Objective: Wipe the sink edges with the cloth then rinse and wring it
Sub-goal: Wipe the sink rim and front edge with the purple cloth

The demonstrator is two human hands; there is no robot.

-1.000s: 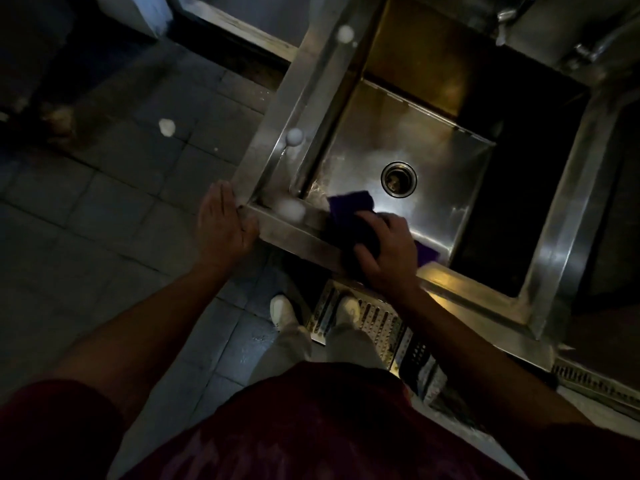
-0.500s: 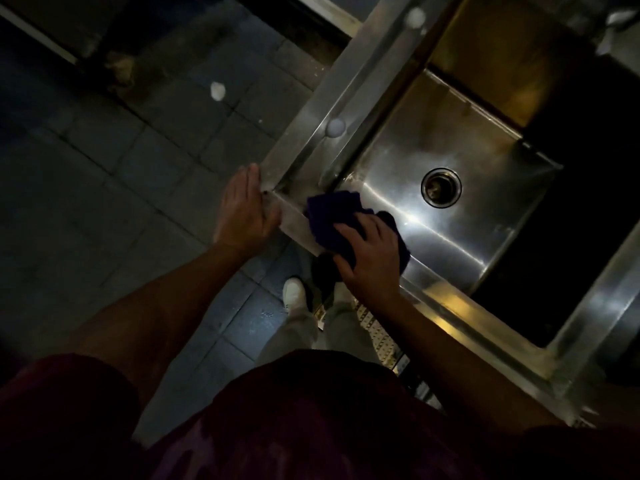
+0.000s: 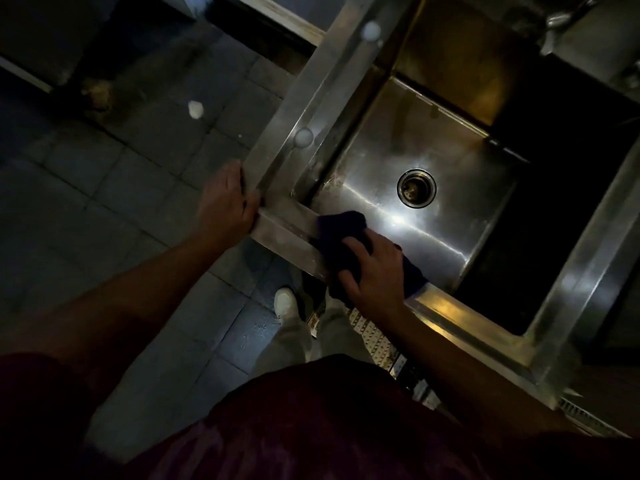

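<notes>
A deep steel sink with a round drain fills the upper right. A dark purple cloth lies over the sink's front edge. My right hand lies on top of the cloth, fingers bent over it, pressing it to the edge. At the sink's front left corner my left hand rests against the outer side, thumb on the rim, fingers straight. A tap shows dimly at the top right.
Grey floor tiles spread to the left. A perforated floor grate runs under the sink's front, beside my white shoe. Pale spots lie on the floor and on the sink's left rim. The light is very dim.
My right hand has slid the cloth along the front edge, first toward the left corner and then a little back to the right. My left hand stays at the corner.
</notes>
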